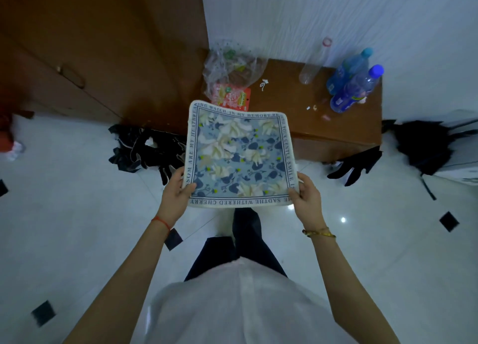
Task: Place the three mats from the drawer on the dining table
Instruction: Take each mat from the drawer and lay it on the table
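A square mat (239, 153) with blue and cream flowers and a lettered border is held flat in front of me, above the floor. My left hand (178, 189) grips its near left corner, thumb on top. My right hand (305, 193) grips its near right corner the same way. Whether more mats lie stacked under the top one cannot be seen. The mat's far edge overlaps the near edge of a low brown cabinet (323, 116). No dining table is in view.
On the cabinet top lie a plastic bag (232, 67), a red snack packet (232, 96), an empty clear bottle (314, 64) and two blue bottles (354, 85). A tall brown wardrobe (103, 46) stands at left. Black cloth pieces (144, 147) litter the white tiled floor.
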Action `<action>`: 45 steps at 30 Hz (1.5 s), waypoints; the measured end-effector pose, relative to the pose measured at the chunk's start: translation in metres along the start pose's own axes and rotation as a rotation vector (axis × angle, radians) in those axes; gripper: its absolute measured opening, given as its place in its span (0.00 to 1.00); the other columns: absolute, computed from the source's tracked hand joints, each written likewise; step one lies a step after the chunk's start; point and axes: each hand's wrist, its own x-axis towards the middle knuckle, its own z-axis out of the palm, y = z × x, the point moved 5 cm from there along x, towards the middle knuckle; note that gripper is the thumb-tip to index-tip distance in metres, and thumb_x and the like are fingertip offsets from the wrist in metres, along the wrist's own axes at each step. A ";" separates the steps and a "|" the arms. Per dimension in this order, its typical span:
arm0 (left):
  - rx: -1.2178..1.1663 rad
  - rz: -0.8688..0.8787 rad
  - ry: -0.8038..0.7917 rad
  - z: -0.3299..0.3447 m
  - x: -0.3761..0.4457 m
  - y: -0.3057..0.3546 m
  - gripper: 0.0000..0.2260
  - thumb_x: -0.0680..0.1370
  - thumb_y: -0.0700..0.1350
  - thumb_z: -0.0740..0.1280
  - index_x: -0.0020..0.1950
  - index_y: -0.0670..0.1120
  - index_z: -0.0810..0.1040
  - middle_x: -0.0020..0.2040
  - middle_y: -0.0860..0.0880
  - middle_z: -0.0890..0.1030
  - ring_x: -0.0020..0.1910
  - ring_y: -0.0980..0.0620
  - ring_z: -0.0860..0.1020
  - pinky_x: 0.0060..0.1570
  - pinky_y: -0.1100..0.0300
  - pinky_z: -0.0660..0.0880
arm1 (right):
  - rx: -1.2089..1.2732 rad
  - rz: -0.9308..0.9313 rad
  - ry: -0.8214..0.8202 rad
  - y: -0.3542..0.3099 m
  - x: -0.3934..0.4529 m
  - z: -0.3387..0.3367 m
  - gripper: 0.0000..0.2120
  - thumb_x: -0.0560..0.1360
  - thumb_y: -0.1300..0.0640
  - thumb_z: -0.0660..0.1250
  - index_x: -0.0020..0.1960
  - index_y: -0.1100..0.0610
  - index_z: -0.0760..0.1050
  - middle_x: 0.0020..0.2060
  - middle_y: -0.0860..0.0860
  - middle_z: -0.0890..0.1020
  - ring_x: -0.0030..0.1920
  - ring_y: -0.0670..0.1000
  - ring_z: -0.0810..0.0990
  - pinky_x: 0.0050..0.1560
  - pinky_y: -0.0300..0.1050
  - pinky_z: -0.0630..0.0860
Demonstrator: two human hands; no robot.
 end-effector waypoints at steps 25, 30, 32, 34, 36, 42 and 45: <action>-0.510 0.047 0.970 0.060 -0.302 -0.006 0.18 0.79 0.33 0.62 0.68 0.44 0.69 0.54 0.44 0.82 0.49 0.47 0.83 0.48 0.57 0.81 | -0.145 -0.556 -0.744 -0.135 -0.064 0.009 0.15 0.75 0.66 0.67 0.60 0.54 0.73 0.50 0.50 0.84 0.48 0.43 0.83 0.48 0.42 0.80; -0.630 -0.023 1.264 0.115 -0.393 -0.027 0.17 0.79 0.35 0.62 0.68 0.45 0.69 0.56 0.47 0.82 0.50 0.49 0.83 0.48 0.58 0.81 | -0.244 -0.651 -1.062 -0.135 -0.114 0.046 0.16 0.75 0.65 0.67 0.61 0.58 0.73 0.49 0.46 0.84 0.49 0.44 0.83 0.47 0.41 0.80; -0.704 -0.063 1.387 0.138 -0.430 -0.037 0.17 0.79 0.35 0.62 0.68 0.45 0.69 0.55 0.48 0.82 0.50 0.51 0.83 0.48 0.58 0.81 | -0.290 -0.673 -1.172 -0.127 -0.143 0.064 0.16 0.75 0.65 0.68 0.62 0.57 0.73 0.51 0.49 0.84 0.50 0.46 0.83 0.50 0.44 0.80; -0.751 -0.104 1.508 0.160 -0.465 -0.048 0.16 0.79 0.35 0.62 0.66 0.46 0.69 0.55 0.49 0.82 0.50 0.51 0.83 0.47 0.61 0.80 | -0.320 -0.684 -1.273 -0.115 -0.174 0.082 0.17 0.74 0.66 0.68 0.62 0.58 0.73 0.51 0.53 0.84 0.49 0.45 0.83 0.51 0.45 0.80; -0.746 -0.135 1.623 0.180 -0.500 -0.061 0.15 0.79 0.35 0.63 0.64 0.48 0.71 0.55 0.49 0.81 0.51 0.50 0.82 0.47 0.60 0.80 | -0.349 -0.695 -1.370 -0.101 -0.210 0.100 0.17 0.74 0.67 0.68 0.62 0.59 0.73 0.50 0.53 0.84 0.48 0.46 0.83 0.52 0.48 0.80; -0.793 -0.223 1.911 0.221 -0.585 -0.102 0.15 0.79 0.34 0.63 0.63 0.48 0.72 0.55 0.49 0.82 0.51 0.52 0.82 0.48 0.60 0.80 | -0.420 -0.728 -1.640 -0.059 -0.328 0.154 0.17 0.74 0.68 0.68 0.58 0.52 0.74 0.48 0.48 0.85 0.48 0.52 0.84 0.53 0.54 0.80; -0.816 -0.230 2.051 0.224 -0.633 -0.125 0.16 0.79 0.34 0.63 0.67 0.43 0.70 0.56 0.46 0.81 0.52 0.51 0.82 0.48 0.59 0.81 | -0.420 -0.734 -1.759 -0.042 -0.401 0.182 0.16 0.74 0.68 0.67 0.59 0.56 0.74 0.48 0.52 0.85 0.47 0.53 0.84 0.50 0.56 0.80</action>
